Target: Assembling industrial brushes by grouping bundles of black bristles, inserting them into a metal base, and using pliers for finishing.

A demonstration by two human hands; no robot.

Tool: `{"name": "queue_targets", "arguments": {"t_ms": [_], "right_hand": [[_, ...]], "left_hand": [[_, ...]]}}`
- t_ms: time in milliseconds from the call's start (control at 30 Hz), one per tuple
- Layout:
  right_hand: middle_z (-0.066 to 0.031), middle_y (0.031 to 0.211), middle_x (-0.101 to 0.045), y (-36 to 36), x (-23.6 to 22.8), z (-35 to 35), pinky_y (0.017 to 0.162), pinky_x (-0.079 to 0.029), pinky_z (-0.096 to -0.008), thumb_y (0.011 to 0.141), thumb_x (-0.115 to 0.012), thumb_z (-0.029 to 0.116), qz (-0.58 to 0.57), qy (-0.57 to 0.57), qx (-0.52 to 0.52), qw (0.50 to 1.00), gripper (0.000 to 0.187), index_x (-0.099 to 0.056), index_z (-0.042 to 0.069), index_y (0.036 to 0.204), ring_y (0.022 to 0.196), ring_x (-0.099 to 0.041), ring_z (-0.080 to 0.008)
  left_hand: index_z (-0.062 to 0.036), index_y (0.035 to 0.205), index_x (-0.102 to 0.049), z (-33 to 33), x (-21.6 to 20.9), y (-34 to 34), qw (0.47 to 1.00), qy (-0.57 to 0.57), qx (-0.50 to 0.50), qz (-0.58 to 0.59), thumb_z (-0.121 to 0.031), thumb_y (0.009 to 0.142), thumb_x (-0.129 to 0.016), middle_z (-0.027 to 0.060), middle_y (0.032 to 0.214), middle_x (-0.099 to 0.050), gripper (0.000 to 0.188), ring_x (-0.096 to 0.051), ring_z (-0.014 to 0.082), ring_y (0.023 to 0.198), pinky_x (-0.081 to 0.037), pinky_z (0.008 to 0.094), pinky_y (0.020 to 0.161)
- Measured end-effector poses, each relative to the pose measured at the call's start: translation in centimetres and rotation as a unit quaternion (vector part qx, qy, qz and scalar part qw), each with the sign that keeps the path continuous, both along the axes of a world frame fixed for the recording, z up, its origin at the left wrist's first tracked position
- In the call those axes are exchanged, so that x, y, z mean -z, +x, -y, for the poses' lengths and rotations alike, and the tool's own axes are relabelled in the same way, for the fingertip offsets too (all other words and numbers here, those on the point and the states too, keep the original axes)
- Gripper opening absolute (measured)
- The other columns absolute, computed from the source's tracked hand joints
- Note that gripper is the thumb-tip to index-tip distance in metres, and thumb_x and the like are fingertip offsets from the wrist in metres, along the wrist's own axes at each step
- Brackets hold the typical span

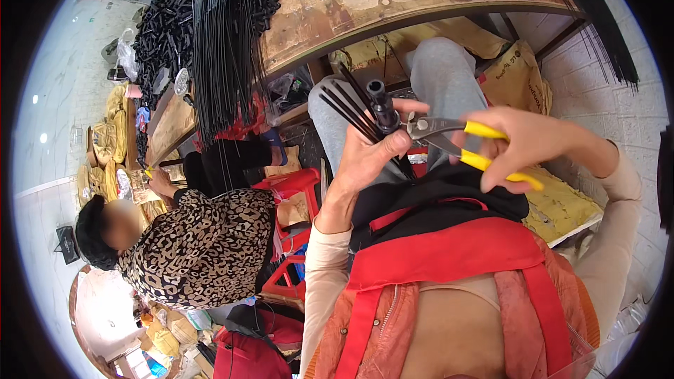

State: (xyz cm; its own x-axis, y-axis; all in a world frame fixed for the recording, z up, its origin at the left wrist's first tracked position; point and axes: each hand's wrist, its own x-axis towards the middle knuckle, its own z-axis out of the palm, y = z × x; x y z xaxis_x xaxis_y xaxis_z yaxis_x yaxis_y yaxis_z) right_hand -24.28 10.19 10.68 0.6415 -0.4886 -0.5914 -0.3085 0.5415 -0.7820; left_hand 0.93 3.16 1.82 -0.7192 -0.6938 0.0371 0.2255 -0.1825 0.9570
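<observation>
My left hand (364,160) is closed around a black tubular part (382,107) with a round open end, held over my lap. Several thin black rods (349,114) stick out of the same grip, slanting up to the left. My right hand (528,142) grips pliers with yellow handles (484,161), which are spread apart. The metal jaws lie right beside the tubular part, near my left thumb; whether they bite on anything is too small to tell.
Ahead stands a worn wooden table (379,0), with a heap of black tubular parts (165,45) and long black rods (225,49) hanging over its edge. To the left, a person in a leopard-print top (203,245) sits near a red plastic stool (295,196). Yellow sacks (516,77) lie under the table.
</observation>
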Motion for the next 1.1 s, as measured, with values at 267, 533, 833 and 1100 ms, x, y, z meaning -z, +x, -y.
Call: {"name": "queue_targets", "arguments": {"t_ms": [267, 533, 833, 1100], "right_hand": [[-0.0135, 0.068, -0.055, 0.3, 2.3, -0.8, 0.059, -0.046, -0.0384, 0.092, -0.058, 0.016, -0.224, -0.631, 0.075, 0.739, 0.023, -0.052, -0.001, 0.106, 0.065, -0.062, -0.0277], [-0.0130, 0.074, -0.059, -0.3, 4.0, 0.1, 0.061, -0.047, -0.0358, 0.087, -0.061, 0.021, -0.040, -0.082, 0.026, 0.996, 0.033, -0.050, -0.002, 0.109, 0.072, -0.065, -0.0240], [-0.0017, 0.065, -0.058, 3.1, 6.0, -1.0, 0.053, -0.043, -0.0300, 0.098, -0.054, 0.023, -0.119, -0.259, 0.131, 0.949, 0.023, -0.057, 0.001, 0.096, 0.055, -0.056, -0.0120], [-0.0088, 0.075, -0.068, 2.5, 5.3, -0.4, 0.062, -0.049, -0.0299, 0.100, -0.049, 0.038, -0.070, -0.249, 0.123, 0.958, 0.041, -0.062, -0.001, 0.104, 0.069, -0.066, -0.0170]], "left_hand": [[0.0098, 0.118, -0.054, 0.5, -0.2, -0.1, 1.000, -0.003, -0.028, 0.007, -0.037, 0.087, -0.072, 0.0006, 0.067, -0.049, 0.059, -0.045, 0.0100, 0.058, -0.035, 0.0249, 0.053], [0.0033, 0.116, -0.062, 0.4, 0.0, -0.4, 1.000, -0.007, 0.004, -0.010, -0.037, 0.088, -0.072, -0.0039, 0.069, -0.051, 0.050, -0.045, 0.0041, 0.063, -0.035, 0.0207, 0.055], [0.0026, 0.108, -0.056, 0.3, 0.1, 0.2, 0.999, -0.005, -0.011, -0.035, -0.026, 0.093, -0.067, 0.0001, 0.072, -0.055, 0.034, -0.049, 0.0065, 0.064, -0.040, 0.0221, 0.058], [0.0017, 0.102, -0.047, 0.4, 0.4, 0.2, 0.999, -0.029, -0.018, -0.025, -0.030, 0.094, -0.065, 0.0030, 0.068, -0.047, 0.038, -0.041, 0.0104, 0.057, -0.037, 0.0263, 0.053]]}}
